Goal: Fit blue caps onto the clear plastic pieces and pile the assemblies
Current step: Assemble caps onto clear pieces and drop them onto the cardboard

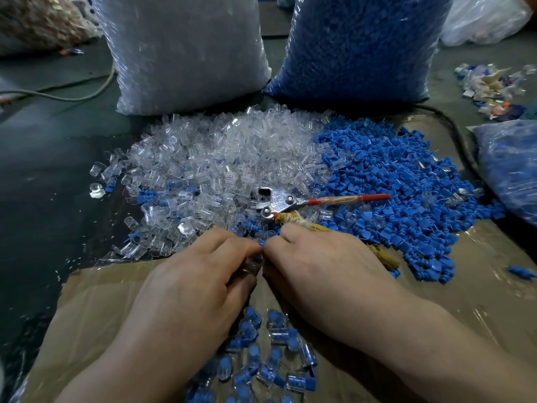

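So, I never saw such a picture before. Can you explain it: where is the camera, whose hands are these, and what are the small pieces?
There is no machine. One camera on a person's head looks down at their bare hands. The left hand holds a clear piece, the right hand pinches a blue cap, fingertips meeting. Beyond lie a clear pile, a blue pile and a red-handled metal tool. Finished assemblies lie nearest, on cardboard. A whitish bag and a blue bag stand behind.
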